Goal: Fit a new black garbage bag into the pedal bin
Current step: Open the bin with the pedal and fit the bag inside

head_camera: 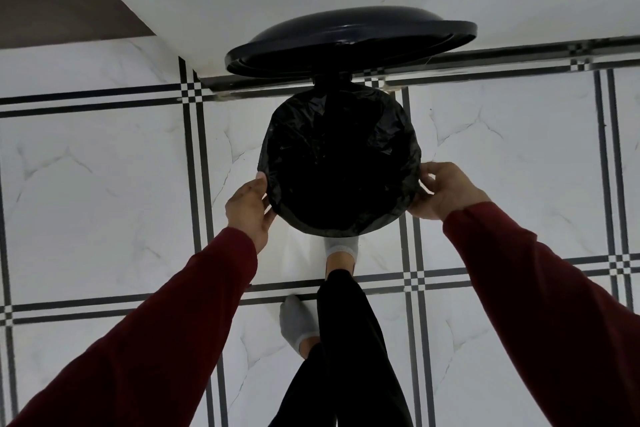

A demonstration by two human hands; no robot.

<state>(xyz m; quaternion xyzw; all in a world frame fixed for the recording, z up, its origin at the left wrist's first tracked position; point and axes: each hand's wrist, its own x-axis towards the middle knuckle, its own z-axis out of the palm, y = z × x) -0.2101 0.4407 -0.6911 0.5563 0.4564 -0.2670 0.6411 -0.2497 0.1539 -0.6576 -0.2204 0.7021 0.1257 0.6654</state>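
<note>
Standing against the white wall on the tiled floor [104, 184], the pedal bin [341, 230] is lined already: the black garbage bag [341, 163] is draped over its rim. The lid [349, 42] is held up by a socked foot [341, 248], judged to rest on the pedal (itself hidden), so that both hands are freed. The left hand [249, 208] and the right hand [448, 191] are pressed to opposite sides, fingers curled onto the bag's folded edge, probably to seat it evenly.
</note>
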